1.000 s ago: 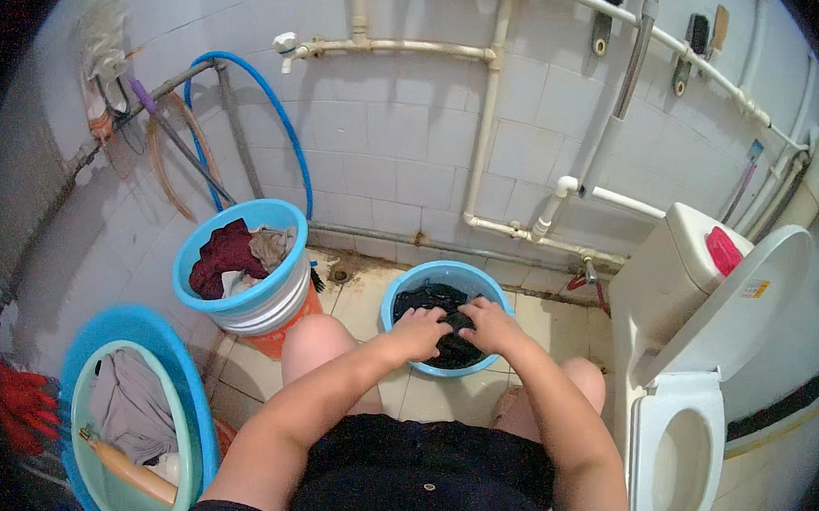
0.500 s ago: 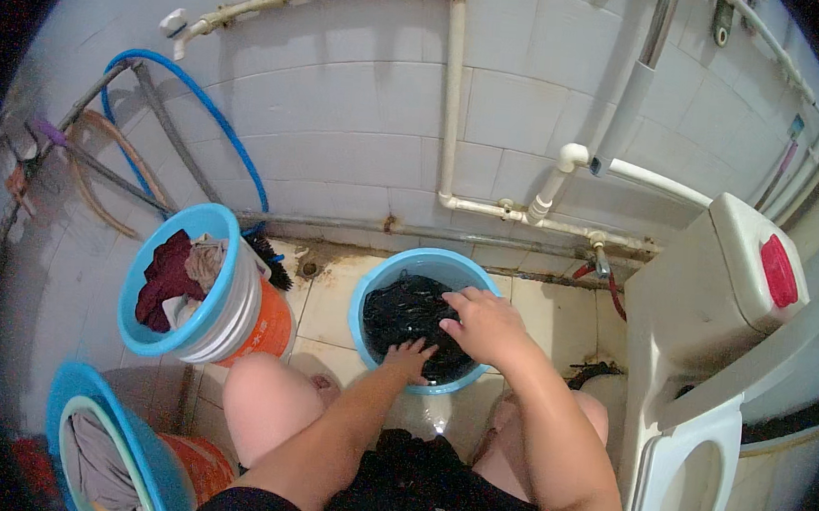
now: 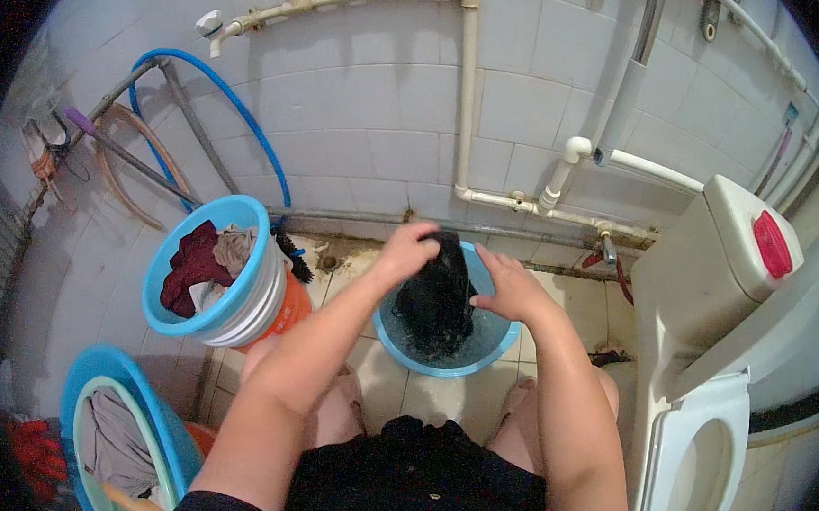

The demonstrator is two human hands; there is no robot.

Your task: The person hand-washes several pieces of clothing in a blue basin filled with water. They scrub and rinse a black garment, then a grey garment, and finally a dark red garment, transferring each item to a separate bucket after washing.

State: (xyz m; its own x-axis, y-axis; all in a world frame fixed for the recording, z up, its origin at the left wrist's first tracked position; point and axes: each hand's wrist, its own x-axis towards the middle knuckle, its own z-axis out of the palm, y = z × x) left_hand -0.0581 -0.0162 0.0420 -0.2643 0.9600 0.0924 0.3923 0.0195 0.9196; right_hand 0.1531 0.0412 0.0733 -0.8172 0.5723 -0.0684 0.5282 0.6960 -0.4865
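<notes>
A wet black cloth (image 3: 433, 300) is partly raised out of a light blue basin (image 3: 494, 358) that stands on the floor between my feet. My left hand (image 3: 409, 256) is closed on the cloth's upper end, above the basin's far left rim. The cloth's lower part hangs down into the water; its exact kind cannot be made out. Over the basin's right side is my right hand (image 3: 513, 289), fingers apart, its thumb close to the cloth's right edge. Whether that thumb touches the cloth is hard to tell.
Left stands a bucket (image 3: 283, 299) topped by a blue basin (image 3: 154, 285) of maroon and beige clothes. Nearer is another blue tub (image 3: 88, 366) with grey cloth. A toilet (image 3: 674, 274) stands right. Pipes (image 3: 468, 98) and a blue hose (image 3: 222, 86) line the tiled wall.
My left hand has gone from the basin's near side to its far side and lifted the black cloth up. The right hand has moved off the cloth to the right.
</notes>
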